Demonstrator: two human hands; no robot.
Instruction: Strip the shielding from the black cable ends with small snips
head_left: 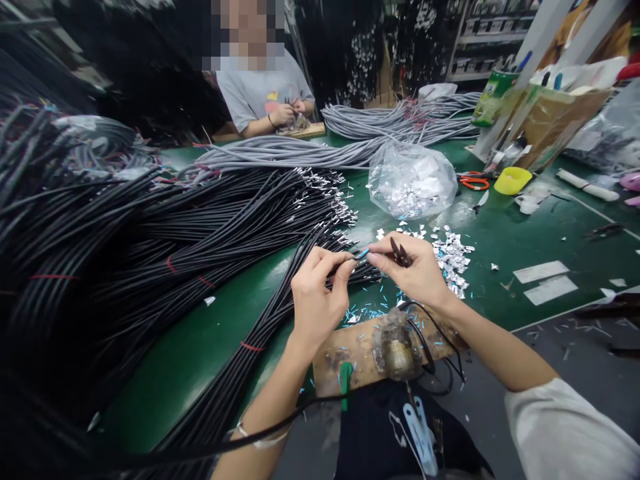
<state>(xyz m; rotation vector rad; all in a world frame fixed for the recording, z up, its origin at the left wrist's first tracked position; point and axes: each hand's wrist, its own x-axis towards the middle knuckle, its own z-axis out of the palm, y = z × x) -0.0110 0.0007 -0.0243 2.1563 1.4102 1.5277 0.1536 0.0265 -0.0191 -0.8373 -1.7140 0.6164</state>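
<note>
My left hand (315, 293) pinches the end of a black cable (350, 261) from the big bundle of black cables (200, 233) lying across the green table (210, 327). My right hand (415, 267) is closed on a small dark tool (399, 253), and its fingertips pinch a small blue sleeve (363, 253) at the cable's tip. Both hands meet above a wooden block (350, 353) that carries a brass-coloured holder (397, 350). Blue sleeve bits (373, 310) are scattered beneath the hands.
A clear bag of metal terminals (410, 180) and loose terminals (450, 257) lie beyond my hands. Grey cable bundles (310, 153) cross the back of the table. Across it sits another person (265, 93) working with both hands. Orange scissors (474, 180), a yellow dish (513, 180) and boxes stand right.
</note>
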